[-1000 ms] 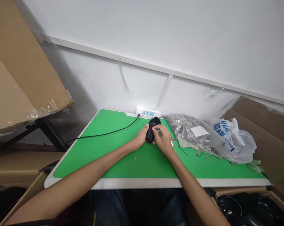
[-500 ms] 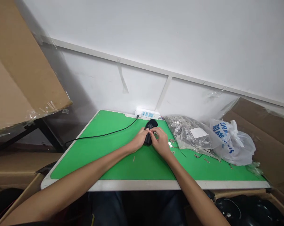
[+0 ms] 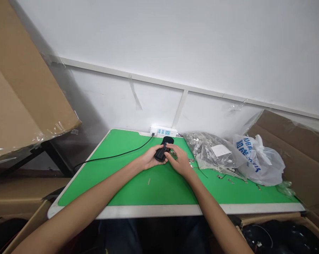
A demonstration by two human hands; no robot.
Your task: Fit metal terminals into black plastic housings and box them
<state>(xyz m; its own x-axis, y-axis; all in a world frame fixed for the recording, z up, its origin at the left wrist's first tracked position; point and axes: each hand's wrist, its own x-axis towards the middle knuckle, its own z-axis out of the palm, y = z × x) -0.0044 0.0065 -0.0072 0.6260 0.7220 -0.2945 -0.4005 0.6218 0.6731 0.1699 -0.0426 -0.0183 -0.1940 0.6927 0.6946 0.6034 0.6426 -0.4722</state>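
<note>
My left hand (image 3: 150,158) is closed around the lower end of a black plastic housing (image 3: 159,154), its thumb lying along the near side. The housing is tilted above the green mat, with its hollow inner side facing up and a rounded end pointing away from me. My right hand (image 3: 178,159) has its thumb and fingers drawn together on the middle of the housing. Whatever may be between those fingertips is too small to make out. Small metal parts (image 3: 173,152) lie on the mat beside the right hand.
A white power strip (image 3: 163,132) with a black cable (image 3: 117,155) sits against the wall. Right of my hands lie a clear bag of metal parts (image 3: 209,150) and a white plastic bag (image 3: 260,158). Cardboard boxes (image 3: 29,95) flank the green table (image 3: 154,190); an open box (image 3: 283,233) holds black parts.
The housing has turned so its hollow inside shows, and its near end has swung left. My left hand has shifted under it, and my right fingers now lie over its middle.
</note>
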